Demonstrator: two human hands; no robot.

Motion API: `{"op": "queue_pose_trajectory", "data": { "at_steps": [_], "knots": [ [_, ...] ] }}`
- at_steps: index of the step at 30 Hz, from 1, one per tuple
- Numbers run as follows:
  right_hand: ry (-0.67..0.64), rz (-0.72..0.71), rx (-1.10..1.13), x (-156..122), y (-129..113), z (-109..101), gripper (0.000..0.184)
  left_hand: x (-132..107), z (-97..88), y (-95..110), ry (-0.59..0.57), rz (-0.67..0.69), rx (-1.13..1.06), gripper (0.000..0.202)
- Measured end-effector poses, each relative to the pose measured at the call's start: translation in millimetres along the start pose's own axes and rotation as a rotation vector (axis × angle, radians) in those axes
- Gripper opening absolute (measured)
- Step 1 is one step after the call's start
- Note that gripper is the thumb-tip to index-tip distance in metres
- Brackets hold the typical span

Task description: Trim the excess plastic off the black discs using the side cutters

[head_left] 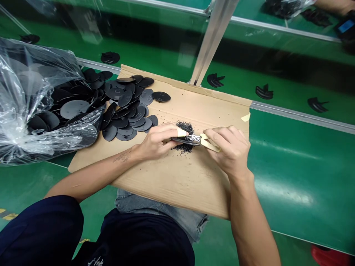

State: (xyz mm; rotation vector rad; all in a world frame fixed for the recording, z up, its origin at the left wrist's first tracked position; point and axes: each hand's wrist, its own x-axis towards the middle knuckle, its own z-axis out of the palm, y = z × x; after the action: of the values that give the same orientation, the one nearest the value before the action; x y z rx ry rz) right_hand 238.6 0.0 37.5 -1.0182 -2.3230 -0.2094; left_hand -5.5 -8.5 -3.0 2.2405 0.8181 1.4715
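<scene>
Black plastic discs [124, 99] are lying heaped at ten o'clock, while the right hand [229, 151] is clamping cream-taped steel nippers [191, 139] and the left hand [156, 142] is pinching their head.

This is a factory production line. A green conveyor belt [291, 166] fills the right of the frame, and a second green belt [277, 72] beyond it, across the upper right, carries evenly spaced black plastic parts [215, 79]. An aluminium upright [213, 40] rises at upper centre, and a metal rail [302, 112] edges the nearer belt. At left, a clear plastic bag [33, 111] spills black discs [124, 98] onto a flattened cardboard sheet [177, 181], and yellow-and-black hazard tape [7, 215] marks the floor at lower left.
</scene>
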Motion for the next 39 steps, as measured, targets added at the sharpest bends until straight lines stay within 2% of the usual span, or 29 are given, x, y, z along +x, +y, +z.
{"op": "queue_pose_trajectory", "data": {
  "at_steps": [7, 13, 16, 19, 25, 32, 36, 39],
  "knots": [
    [-0.012, 0.032, 0.037, 0, 0, 0, 0.018, 0, 1.6, 1, 0.008, 0.013, -0.013, 0.018],
    [-0.005, 0.017, -0.045, -1, -3, 0, 0.022, -2, 2.8, 0, 0.016, 0.020, -0.022, 0.017],
    [-0.009, 0.030, 0.031, -2, -4, 3, 0.025, -1, 2.7, 1, 0.017, 0.024, -0.012, 0.019],
    [0.004, 0.054, 0.150, -4, -1, 6, 0.024, 0, 2.0, 2, 0.030, 0.020, 0.018, 0.020],
    [-0.023, 0.089, 0.035, -6, 9, 11, 0.018, 1, 0.3, 4, -0.015, 0.040, 0.070, 0.020],
    [-0.019, 0.058, 0.120, -4, 8, 13, 0.011, 2, -0.7, 3, -0.063, 0.030, 0.100, 0.014],
    [-0.027, 0.107, 0.097, -4, 16, 8, 0.017, 0, -1.7, 3, -0.061, -0.047, 0.107, 0.015],
    [-0.094, 0.182, 0.040, -6, 23, 9, 0.022, -2, -0.6, 2, -0.050, -0.214, 0.036, 0.014]
  ]
}}
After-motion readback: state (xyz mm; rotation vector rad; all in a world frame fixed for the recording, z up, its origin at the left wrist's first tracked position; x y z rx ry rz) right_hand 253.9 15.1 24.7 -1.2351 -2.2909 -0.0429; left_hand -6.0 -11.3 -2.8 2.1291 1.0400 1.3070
